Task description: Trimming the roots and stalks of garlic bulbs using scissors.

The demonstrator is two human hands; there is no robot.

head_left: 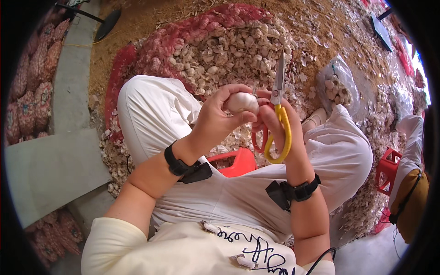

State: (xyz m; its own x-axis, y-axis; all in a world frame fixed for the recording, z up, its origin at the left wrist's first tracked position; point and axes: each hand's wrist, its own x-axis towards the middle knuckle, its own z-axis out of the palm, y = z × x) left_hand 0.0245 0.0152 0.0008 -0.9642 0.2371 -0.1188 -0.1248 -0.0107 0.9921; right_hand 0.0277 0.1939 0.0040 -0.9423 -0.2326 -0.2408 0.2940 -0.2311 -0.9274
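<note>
A broad heap of garlic (229, 52) is spreading over the floor ahead of the person, and a red mesh (192, 24) is edging its far and left sides. Well left of the heap, full mesh sacks (34, 110) are standing piled together, and a flat grey panel (52, 172) is lying to the heap's left and nearer the person. The person's legs, in white trousers (151, 107), are spreading on the near side of the heap, and a red stool (240, 162) is showing between them. Well to the right of the heap, another person's pale leg (409, 140) is showing beside a second red stool (388, 170). A clear plastic bag (339, 87) is holding garlic bulbs just right of the heap.

Near the heap's closer edge, the two hands are working close together. The left hand (217, 110) is gripping a pale garlic bulb (241, 102) between thumb and fingers. The right hand (271, 118) is holding scissors (277, 94) with yellow and red handles, and their blades are pointing away toward the heap. Its fingertips are hovering right beside the bulb; whether they are touching it, I cannot tell.
</note>
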